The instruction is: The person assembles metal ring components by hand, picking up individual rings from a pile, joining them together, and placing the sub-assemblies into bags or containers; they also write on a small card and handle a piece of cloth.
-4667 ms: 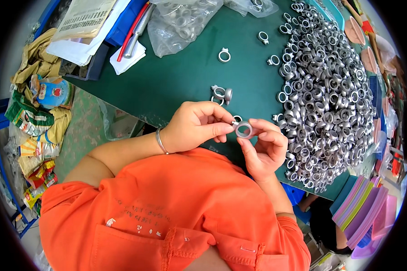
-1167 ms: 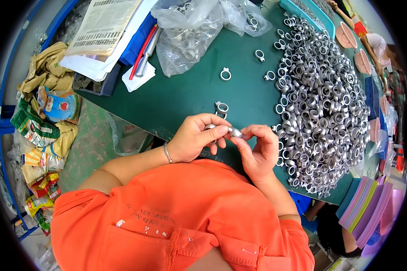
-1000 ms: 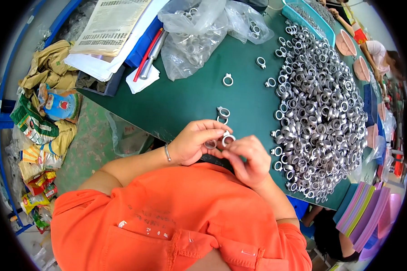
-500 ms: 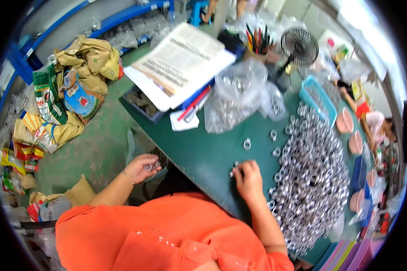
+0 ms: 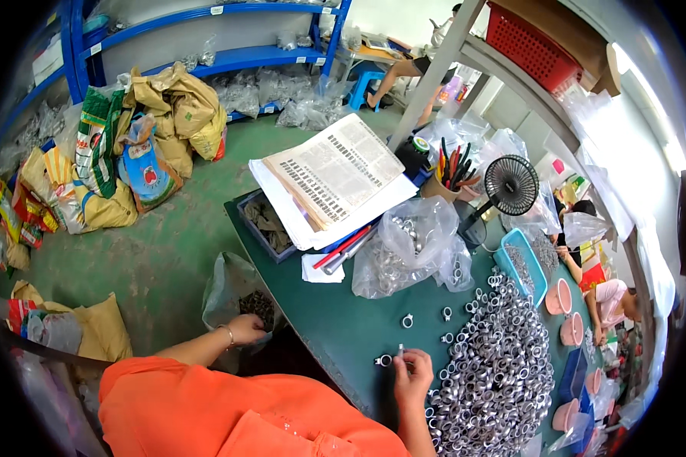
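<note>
My right hand (image 5: pixel 414 375) is over the near part of the green table (image 5: pixel 312 312), its thumb and fingers pinched around a small silver metal piece (image 5: pixel 401 351). Just left of those fingertips lies a silver ring-shaped clamp (image 5: pixel 383 360). Off the table's left edge, my left hand (image 5: pixel 246 329) hangs palm down with curled fingers by an open clear plastic bag (image 5: pixel 219 293). Dark small pieces (image 5: pixel 257 307) lie in that bag. What the left fingers hold, if anything, is hidden. To the right, a large heap of silver ring clamps (image 5: pixel 492 365) covers the table.
Loose clamps (image 5: pixel 408 321) lie beyond my right hand. Farther back are a bag of clamps (image 5: pixel 392 263), an open book on papers (image 5: pixel 335 179), a pen cup (image 5: pixel 440 188), a black fan (image 5: pixel 511 185) and a blue basket (image 5: pixel 522 263). Filled sacks (image 5: pixel 149 164) stand on the floor.
My left hand has turned from palm up, with rings showing in it, to palm down by the bag. My right hand still pinches near the table's front. The view has tilted up.
</note>
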Available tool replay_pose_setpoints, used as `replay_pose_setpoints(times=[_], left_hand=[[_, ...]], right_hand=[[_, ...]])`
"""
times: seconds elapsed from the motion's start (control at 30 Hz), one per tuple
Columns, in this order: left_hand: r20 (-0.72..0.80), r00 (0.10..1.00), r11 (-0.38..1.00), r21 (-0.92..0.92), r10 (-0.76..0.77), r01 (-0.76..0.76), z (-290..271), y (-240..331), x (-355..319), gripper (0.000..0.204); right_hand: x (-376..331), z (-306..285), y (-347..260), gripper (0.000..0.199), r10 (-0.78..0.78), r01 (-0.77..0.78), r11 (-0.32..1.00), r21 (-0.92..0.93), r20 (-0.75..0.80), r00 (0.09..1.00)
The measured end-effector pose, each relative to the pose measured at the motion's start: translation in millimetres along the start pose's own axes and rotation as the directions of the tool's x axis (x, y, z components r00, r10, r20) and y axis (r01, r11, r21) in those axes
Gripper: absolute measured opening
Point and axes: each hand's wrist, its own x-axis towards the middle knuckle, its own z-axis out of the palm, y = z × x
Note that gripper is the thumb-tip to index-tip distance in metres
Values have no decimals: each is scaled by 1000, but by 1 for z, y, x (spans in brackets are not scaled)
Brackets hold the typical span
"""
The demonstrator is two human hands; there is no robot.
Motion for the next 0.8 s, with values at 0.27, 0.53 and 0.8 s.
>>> replay_pose_setpoints(times=[0.27,0.53,0.8], left_hand=[[719,397,509,70,570,-858,31,122,-66,14],[596,554,814,-437,581,-383,133,165,-88,14],[458,483,664,-471,746,-580,151,159,-84,11]], right_hand=[[0,5,-17,10,305,-292,801,523,64,950],[-16,-1,-30,14,136,-105,832,545,-16,991],[-24,-1,-20,25,22,14,917,398,-88,996]])
